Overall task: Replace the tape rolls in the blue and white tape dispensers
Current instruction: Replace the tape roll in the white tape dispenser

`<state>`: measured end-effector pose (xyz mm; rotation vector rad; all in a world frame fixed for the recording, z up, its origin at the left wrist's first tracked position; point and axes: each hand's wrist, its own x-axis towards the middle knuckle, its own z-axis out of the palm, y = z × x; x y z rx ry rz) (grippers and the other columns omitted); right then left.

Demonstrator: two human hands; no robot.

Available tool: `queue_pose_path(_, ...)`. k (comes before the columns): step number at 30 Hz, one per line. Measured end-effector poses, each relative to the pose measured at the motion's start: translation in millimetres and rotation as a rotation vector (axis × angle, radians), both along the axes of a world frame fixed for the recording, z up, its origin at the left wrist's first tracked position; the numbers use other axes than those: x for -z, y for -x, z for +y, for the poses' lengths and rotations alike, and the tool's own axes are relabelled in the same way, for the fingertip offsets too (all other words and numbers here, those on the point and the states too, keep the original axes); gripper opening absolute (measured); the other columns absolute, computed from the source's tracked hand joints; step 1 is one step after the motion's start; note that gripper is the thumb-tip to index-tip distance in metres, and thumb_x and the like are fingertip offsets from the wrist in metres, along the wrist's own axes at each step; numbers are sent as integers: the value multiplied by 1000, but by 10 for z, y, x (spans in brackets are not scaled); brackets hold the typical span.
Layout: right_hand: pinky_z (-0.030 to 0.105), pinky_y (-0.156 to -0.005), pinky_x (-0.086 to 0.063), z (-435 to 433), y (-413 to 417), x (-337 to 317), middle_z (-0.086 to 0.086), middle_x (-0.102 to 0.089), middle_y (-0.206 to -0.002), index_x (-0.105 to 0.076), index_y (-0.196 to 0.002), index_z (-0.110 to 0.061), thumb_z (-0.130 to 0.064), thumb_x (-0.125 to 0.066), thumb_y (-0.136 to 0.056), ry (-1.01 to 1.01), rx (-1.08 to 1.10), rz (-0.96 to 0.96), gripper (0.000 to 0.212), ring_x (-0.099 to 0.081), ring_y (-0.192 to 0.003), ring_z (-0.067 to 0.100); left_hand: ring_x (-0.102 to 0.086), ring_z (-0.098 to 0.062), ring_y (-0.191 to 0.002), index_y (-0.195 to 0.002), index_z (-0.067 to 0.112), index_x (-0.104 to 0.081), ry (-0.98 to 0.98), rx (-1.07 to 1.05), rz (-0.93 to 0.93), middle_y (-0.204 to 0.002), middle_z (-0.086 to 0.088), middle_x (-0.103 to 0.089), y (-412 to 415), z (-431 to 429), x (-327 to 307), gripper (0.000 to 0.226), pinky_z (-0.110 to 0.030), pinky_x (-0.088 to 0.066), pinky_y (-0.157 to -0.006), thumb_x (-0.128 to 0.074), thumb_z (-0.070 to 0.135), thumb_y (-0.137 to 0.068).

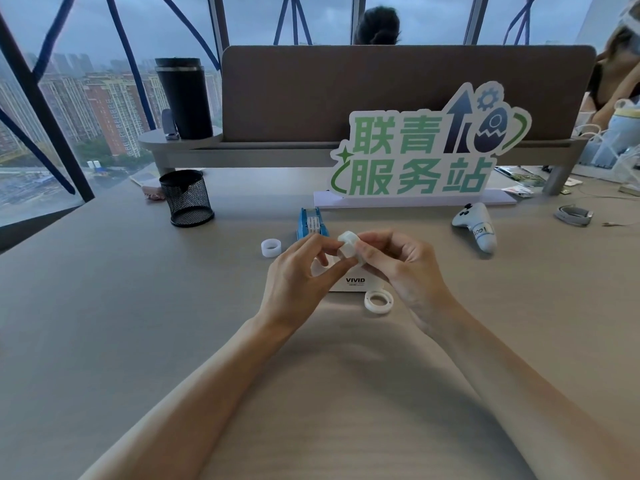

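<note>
Both hands meet above the middle of the smooth grey-beige table (138,306). The left hand (298,282) and the right hand (398,268) together pinch a small roll of translucent white tape (348,249), fingers closed on its rim from either side. Just beneath them sits the white tape dispenser (353,282), a blocky glossy body printed "VIVID", mostly hidden by the hands. Touching its near right corner lies a flat white plastic ring (378,301). Just beyond the hands stands the blue tape dispenser (311,221), narrow and upright, with a white labelled strip on top. To its left, a second frosted tape roll (271,247) lies flat. Farther left is a black wire-mesh pen cup (186,197), round and tapered.
</note>
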<state>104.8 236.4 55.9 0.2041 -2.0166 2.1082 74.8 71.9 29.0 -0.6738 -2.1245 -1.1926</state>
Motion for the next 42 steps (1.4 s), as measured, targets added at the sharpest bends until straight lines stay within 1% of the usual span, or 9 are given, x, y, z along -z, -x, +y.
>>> queue_pose_path(5,49,-97,-52,4,-4,-10,13,-76,-94,-74,-97,-10,-15,-72,-84,-13,-50,-26,14,-71,-90,23,-58,-7,-73,-82,26,-57,-76,16,-152,-75,16,-62,-16,6,-36,29,-22,-46,-65,-80,39,-71)
queue_pose_path(8,48,-99,-51,24,-3,-25,12,-76,-99,-74,-101,-14,-19,-78,-78,-22,-118,-58,24,-71,-97,29,-56,-3,-78,-93,34,-49,-147,11,-227,-86,14,-59,-17,19,-81,43,-15,-45,-67,-83,38,-67)
queue_pose_path(10,46,-96,-53,36,2,-26,14,-75,-100,-74,-103,-15,-18,-80,-75,-18,-140,-69,28,-71,-97,32,-54,-1,-80,-104,30,-51,-167,35,-258,-93,14,-57,-16,25,-98,47,-12,-46,-67,-83,35,-69)
queue_pose_path(13,35,-87,-58,34,4,-41,17,-74,-99,-70,-107,-6,-8,-76,-78,41,-118,-89,30,-72,-83,22,-56,-1,-79,-103,24,-61,-147,116,-312,-92,13,-62,-3,37,-93,38,-22,-49,-51,-80,33,-72)
queue_pose_path(15,37,-83,-60,42,12,-55,20,-73,-99,-69,-107,-4,-7,-76,-79,84,-71,-98,29,-72,-78,20,-59,-8,-77,-101,27,-63,-187,207,-407,-90,6,-66,-7,35,-112,30,-26,-49,-43,-78,29,-75)
queue_pose_path(20,43,-84,-59,79,43,-59,19,-75,-97,-71,-103,-4,-8,-72,-82,108,-22,-85,22,-72,-86,23,-65,-10,-77,-97,19,-68,-293,380,-641,-78,1,-68,-79,14,-207,25,-27,-52,-41,-65,39,-81)
queue_pose_path(28,31,-80,-60,99,26,-67,11,-77,-95,-71,-106,-7,-7,-77,-75,34,-64,-26,32,-74,-90,22,-67,-9,-77,-92,21,-70,-277,358,-622,-76,5,-70,-70,-10,-219,14,-25,-52,-40,-66,32,-85)
queue_pose_path(38,31,-76,-60,67,37,-20,8,-78,-90,-74,-99,-11,-6,-78,-74,26,-39,18,26,-75,-84,20,-66,-7,-76,-93,24,-69,-234,326,-602,-79,-4,-69,-96,-20,-216,20,-23,-52,-41,-64,39,-80)
queue_pose_path(42,34,-80,-60,81,34,-41,9,-78,-94,-74,-102,-10,-16,-78,-73,34,-73,33,30,-74,-88,22,-65,-8,-80,-97,16,-71,-260,367,-645,-83,-7,-68,-88,-41,-247,24,-24,-51,-42,-62,35,-86)
